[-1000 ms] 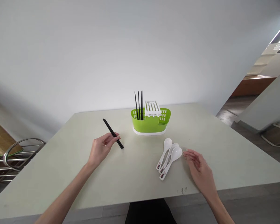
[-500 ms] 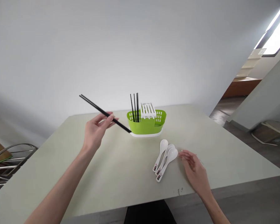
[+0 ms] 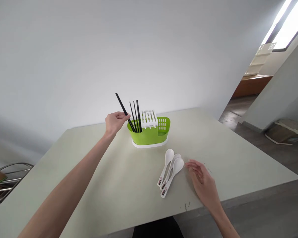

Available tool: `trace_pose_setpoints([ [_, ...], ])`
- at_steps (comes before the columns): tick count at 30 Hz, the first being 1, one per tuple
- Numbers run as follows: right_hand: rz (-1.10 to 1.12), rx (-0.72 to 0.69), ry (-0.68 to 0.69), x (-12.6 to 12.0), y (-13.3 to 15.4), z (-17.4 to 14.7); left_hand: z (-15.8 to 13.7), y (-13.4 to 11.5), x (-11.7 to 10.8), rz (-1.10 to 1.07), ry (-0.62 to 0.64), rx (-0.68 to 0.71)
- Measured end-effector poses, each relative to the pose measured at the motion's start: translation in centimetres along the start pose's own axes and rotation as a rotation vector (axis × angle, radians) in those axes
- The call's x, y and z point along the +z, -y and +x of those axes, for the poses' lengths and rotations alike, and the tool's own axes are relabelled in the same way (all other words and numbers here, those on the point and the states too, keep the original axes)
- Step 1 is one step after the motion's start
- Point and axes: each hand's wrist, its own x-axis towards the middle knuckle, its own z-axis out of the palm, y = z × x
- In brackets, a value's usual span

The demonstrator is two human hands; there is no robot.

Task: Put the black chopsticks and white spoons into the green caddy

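Between the fingertips of my left hand [image 3: 115,123] are black chopsticks [image 3: 121,105], tilted, with their lower ends inside the left part of a green utensil basket [image 3: 149,137]. Several other black chopsticks [image 3: 135,114] stand in that same part, just to the right. A white slatted rack [image 3: 149,119] sits across the basket's middle. My right hand [image 3: 202,180] rests on the table with loosely curled fingers, holding nothing. Right by its fingertips lie three white spoons [image 3: 172,175], bowls pointing away from me and handles overlapping.
The pale table [image 3: 109,198] stands against a white wall [image 3: 101,59]. The basket has a white base tray [image 3: 150,145]. To the left is a metal-framed rack or chair [image 3: 11,178]. A covered box [image 3: 286,130] lies on the floor at right.
My left hand has carried the chopsticks right to the basket, turned them steeper and lowered their ends into it. My right hand stays beside the spoons. The view has shifted slightly.
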Motion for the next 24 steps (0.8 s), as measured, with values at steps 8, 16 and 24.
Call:
trace_pose_setpoints([
  [8, 0.015, 0.0, -0.012, 0.2, 0.3, 0.1, 0.7, 1.8, 1.5, 0.116, 0.01, -0.055],
  [16, 0.001, -0.012, -0.03, 0.2, 0.3, 0.2, 1.2, 2.9, 2.0, 0.203, 0.007, -0.037],
  [24, 0.002, 0.009, -0.011, 0.2, 0.3, 0.2, 1.5, 4.1, 2.9, 0.157, 0.041, -0.058],
])
